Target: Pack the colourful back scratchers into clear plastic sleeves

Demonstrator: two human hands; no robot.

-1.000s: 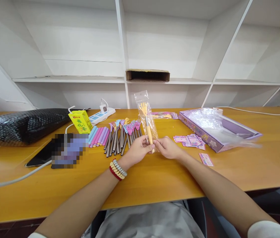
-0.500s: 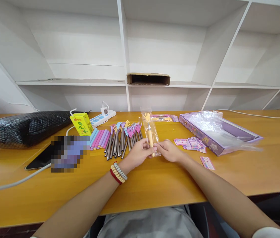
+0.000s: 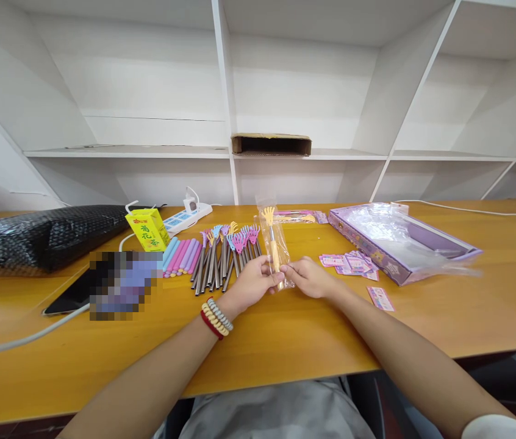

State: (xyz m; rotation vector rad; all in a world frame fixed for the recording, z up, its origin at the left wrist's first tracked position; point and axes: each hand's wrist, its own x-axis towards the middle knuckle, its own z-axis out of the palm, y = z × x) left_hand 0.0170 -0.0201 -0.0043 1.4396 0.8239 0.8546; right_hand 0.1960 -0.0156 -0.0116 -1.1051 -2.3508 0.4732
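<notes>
A yellow hand-shaped scratcher point(image 3: 274, 244) stands upright inside a clear plastic bag point(image 3: 284, 247) at the middle of the table. My left hand point(image 3: 254, 281) is closed on the bagged scratcher's lower handle. From the right, my right hand point(image 3: 308, 277) pinches the edge of the same bag near its bottom. Just left of the bag lie several metal-stemmed scratchers point(image 3: 215, 265) with coloured hand-shaped heads. Beside them is a row of blue, pink and purple tubes point(image 3: 185, 256). Behind the bag, packaged scratchers point(image 3: 301, 216) lie flat.
Small printed cards point(image 3: 354, 263) and a purple box point(image 3: 388, 259) with clear plastic are on the right. At left are a yellow drink carton point(image 3: 149, 230), a power strip point(image 3: 189, 217), a black-wrapped package point(image 3: 47, 241) and a dark tablet point(image 3: 72, 286). Shelves point(image 3: 308, 154) rise behind.
The view has shifted slightly. Both hands keep their hold on the bagged scratcher, which shows almost no movement.
</notes>
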